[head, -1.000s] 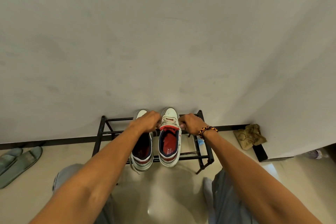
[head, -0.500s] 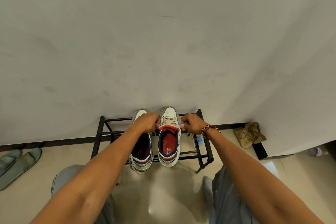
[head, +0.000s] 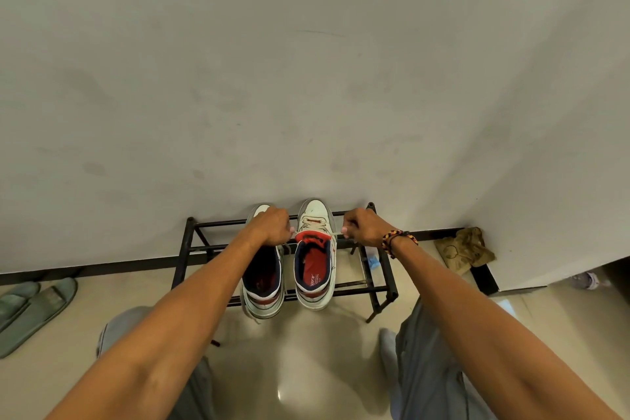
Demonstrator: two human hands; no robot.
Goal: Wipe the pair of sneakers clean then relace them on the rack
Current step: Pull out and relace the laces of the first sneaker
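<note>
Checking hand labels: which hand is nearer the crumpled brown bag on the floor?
Right. The right hand is beside the rack's right end, toward the brown bag; the left hand is over the left sneaker.

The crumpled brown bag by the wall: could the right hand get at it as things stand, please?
Probably not right away: the right hand is pinching the lace, though nothing blocks the way to the brown bag.

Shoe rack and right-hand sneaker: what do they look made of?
Shoe rack: looks like thin metal tubing, matte black finish, going by the slim straight bars and capped corner posts.
Right-hand sneaker: off-white upper, probably leather or synthetic, smooth with stitched panels; red and navy lining looks like fabric. Exact material is uncertain from this view.
</note>
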